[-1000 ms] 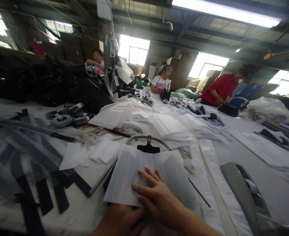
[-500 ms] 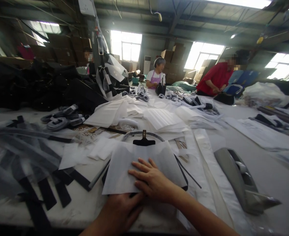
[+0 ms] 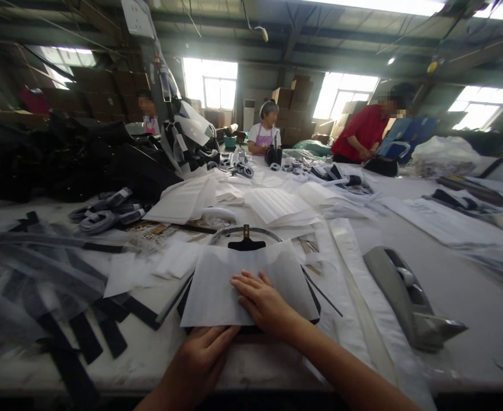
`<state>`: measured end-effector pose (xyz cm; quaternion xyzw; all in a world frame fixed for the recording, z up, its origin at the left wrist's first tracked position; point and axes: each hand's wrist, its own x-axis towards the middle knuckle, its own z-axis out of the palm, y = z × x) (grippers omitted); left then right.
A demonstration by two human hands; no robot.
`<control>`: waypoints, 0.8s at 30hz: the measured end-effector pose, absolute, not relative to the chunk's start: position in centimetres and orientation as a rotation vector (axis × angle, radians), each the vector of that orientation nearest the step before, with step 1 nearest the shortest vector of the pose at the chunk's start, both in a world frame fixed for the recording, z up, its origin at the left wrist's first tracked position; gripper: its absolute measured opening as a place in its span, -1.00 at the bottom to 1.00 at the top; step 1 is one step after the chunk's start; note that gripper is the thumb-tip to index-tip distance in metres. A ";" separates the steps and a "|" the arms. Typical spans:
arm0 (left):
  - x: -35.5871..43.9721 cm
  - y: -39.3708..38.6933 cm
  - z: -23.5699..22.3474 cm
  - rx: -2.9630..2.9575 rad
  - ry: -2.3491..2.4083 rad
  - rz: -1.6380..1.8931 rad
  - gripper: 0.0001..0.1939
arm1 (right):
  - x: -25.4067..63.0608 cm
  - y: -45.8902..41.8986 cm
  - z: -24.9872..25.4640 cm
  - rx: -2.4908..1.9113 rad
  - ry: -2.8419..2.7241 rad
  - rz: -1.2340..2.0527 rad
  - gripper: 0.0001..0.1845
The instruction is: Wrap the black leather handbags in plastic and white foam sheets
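In front of me a black handbag (image 3: 313, 315) lies flat on the table, its black flap tab with a metal clasp (image 3: 246, 244) and its wrapped handle pointing away from me. A white foam sheet (image 3: 217, 285) covers most of it. My right hand (image 3: 262, 299) rests flat on the sheet, fingers stretched out and close together. At the near edge of the bag and sheet is my left hand (image 3: 206, 351), its fingers extended along that edge and its thumb hidden. Black strap ends show at both sides of the bag.
A grey tape dispenser (image 3: 405, 297) stands at right, beside long white strips (image 3: 354, 285). Black straps in clear film (image 3: 80, 308) lie at left, near coiled wrapped handles (image 3: 105, 214). White sheets (image 3: 277, 205) are stacked ahead. Several people work farther back.
My left hand has slid left along the near edge, apart from my right hand. The right hand's fingers have drawn closer together on the sheet. The camera view has shifted slightly.
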<state>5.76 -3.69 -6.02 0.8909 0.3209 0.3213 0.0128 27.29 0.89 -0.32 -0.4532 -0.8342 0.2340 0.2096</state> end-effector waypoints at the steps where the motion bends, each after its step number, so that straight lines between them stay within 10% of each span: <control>1: 5.8 -3.7 -5.9 2.788 0.994 1.003 -0.57 | 27.2 0.8 -0.4 -1.261 -2.326 0.633 -0.55; 16: 5.8 -3.7 -5.6 2.851 0.971 1.035 -0.60 | 27.3 -0.1 -1.1 -1.259 -2.465 0.405 -0.54; 24: 8.8 -4.3 1.8 2.710 0.875 1.244 -0.67 | 27.3 0.4 -1.7 -1.266 -2.428 0.458 -0.54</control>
